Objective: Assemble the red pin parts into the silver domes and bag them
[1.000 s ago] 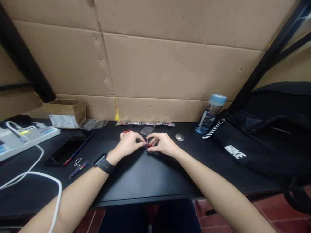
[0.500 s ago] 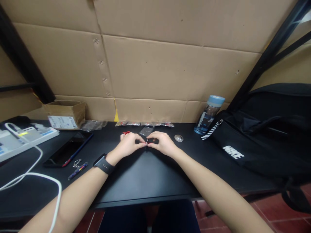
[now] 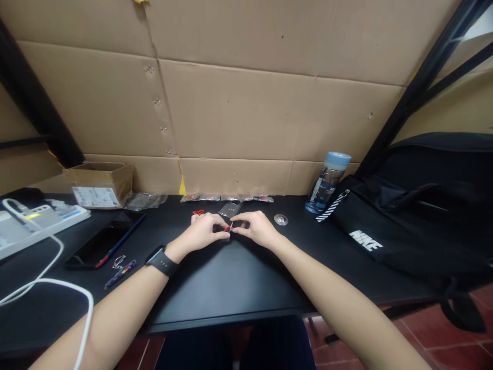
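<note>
Over the middle of the black desk, my left hand [image 3: 204, 232] pinches a small red cord [image 3: 227, 229], and more red cord [image 3: 197, 212] shows beyond its knuckles. Close on the right, my right hand [image 3: 257, 229] has thumb and fingertips pressed at a small light-coloured piece [image 3: 231, 225] beside the red cord. What this piece is, I cannot make out. Just behind both hands lies a small clear bag [image 3: 230, 208] with a dark card. A row of small plastic packets [image 3: 208, 197] rests along the cardboard wall.
At left are a power strip [image 3: 50, 221], white cable [image 3: 61, 281], phone [image 3: 106, 240], keychain [image 3: 120, 273] and cardboard box [image 3: 100, 186]. A round metal disc [image 3: 281, 220], blue-capped bottle [image 3: 327, 185] and black bag [image 3: 408, 216] stand or lie at right.
The view has shifted slightly. More red cord shows between my left fingertips, and my two hands remain close together at the same spot.
</note>
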A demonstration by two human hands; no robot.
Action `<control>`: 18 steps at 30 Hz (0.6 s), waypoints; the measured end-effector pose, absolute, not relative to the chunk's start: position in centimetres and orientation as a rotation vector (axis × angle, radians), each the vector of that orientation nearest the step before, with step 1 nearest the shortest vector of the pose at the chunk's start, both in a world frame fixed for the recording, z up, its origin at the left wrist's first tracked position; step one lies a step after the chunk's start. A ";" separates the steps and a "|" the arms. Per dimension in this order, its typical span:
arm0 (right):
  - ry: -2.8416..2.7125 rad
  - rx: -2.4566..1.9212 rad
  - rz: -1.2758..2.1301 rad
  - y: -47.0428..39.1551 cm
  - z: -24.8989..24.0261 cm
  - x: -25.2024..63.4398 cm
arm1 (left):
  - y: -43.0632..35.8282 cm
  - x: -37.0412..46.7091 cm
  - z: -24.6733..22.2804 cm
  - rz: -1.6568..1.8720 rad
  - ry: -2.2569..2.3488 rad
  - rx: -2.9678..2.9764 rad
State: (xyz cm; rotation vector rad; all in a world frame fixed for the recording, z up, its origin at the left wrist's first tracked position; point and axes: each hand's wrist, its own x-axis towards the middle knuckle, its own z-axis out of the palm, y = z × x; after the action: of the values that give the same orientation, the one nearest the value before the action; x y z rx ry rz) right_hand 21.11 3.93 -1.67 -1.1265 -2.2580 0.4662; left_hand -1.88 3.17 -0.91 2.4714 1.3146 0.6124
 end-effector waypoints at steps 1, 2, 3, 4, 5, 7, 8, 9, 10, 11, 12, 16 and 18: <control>-2.258 -1.136 0.472 4.0 -1.7 21.1 | 3.2 -1.9 -0.9 0.614 1.309 2.473; -2.258 -1.145 0.473 4.0 -1.8 21.1 | 3.2 -1.9 -0.9 0.616 1.304 2.473; -2.259 -1.149 0.472 4.1 -1.9 21.0 | 3.2 -1.9 -0.9 0.620 1.303 2.473; -2.263 -1.147 0.470 4.1 -2.0 21.0 | 3.2 -1.9 -0.9 0.624 1.307 2.471; -2.267 -1.141 0.467 4.1 -2.1 20.9 | 3.2 -1.8 -0.9 0.628 1.316 2.468; -2.279 -1.121 0.458 4.0 -2.3 20.6 | 3.2 -1.8 -0.9 0.634 1.328 2.462; -2.286 -1.112 0.450 4.0 -2.4 20.5 | 3.1 -1.8 -0.9 0.635 1.327 2.460; -2.293 -1.103 0.439 3.9 -2.4 20.3 | 3.2 -1.8 -0.9 0.635 1.320 2.458; -2.300 -1.093 0.427 3.9 -2.5 20.2 | 3.2 -1.8 -0.9 0.635 1.311 2.456; -2.309 -1.082 0.414 3.8 -2.5 20.2 | 3.2 -1.8 -0.9 0.632 1.299 2.456; -2.322 -1.071 0.403 3.8 -2.4 20.2 | 3.2 -1.8 -0.9 0.627 1.285 2.460; -2.325 -1.051 0.337 3.9 -1.1 21.2 | 3.2 -1.9 -1.0 0.646 1.236 2.534; -2.255 -1.058 0.280 4.2 -0.1 22.3 | 3.3 -1.7 -1.1 0.686 1.295 2.588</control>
State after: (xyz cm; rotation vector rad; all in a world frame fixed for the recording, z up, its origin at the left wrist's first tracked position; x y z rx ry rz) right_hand 22.33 4.20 -0.11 -1.0578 -2.2554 0.2797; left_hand -1.72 3.25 -1.15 2.5880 1.2951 0.6859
